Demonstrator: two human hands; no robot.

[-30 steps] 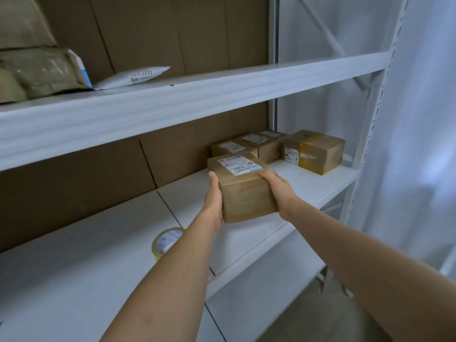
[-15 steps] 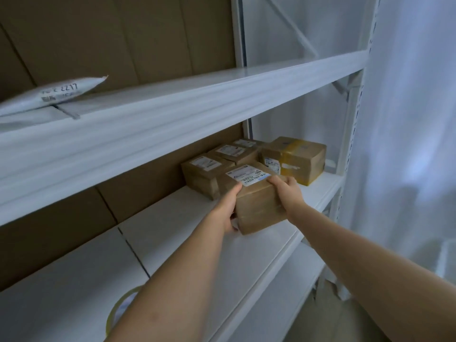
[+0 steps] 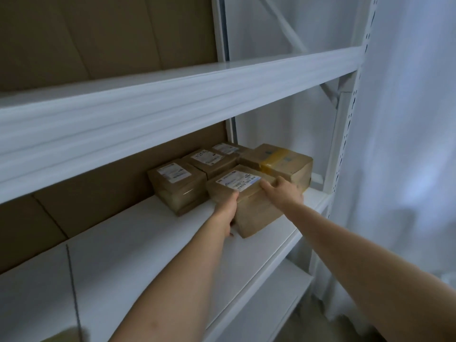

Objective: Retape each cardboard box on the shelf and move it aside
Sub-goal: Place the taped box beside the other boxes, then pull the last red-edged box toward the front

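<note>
- White metal shelving fills my view, with brown cardboard lining its back and a pale curtain hanging to the right; the middle shelf (image 3: 153,233) carries all the boxes.
- My left hand (image 3: 225,213) holds the near left side of the box I'm moving (image 3: 249,208), thumb up at the top edge by the label, the other fingers mostly hidden below.
- My right hand (image 3: 283,193) grips the box's right top edge, fingers curled over it.
- This box sits low on the shelf, just in front of the row of labelled boxes; whether its base is fully down I cannot tell.
- Behind it, three boxes stand along the back: the nearest (image 3: 177,188), the middle one (image 3: 209,161) and the far one (image 3: 225,148), each with a white label.
- To the right, a box with yellow tape (image 3: 283,161) sits close by my right hand.
- By my judgement, this box is taped and almost parked with the set-aside group; letting go is what remains for it.
- Something yellowish and blurred (image 3: 66,335) shows at the bottom left edge; too unclear to name.
- Whether untaped boxes remain elsewhere, this view doesn't show.
</note>
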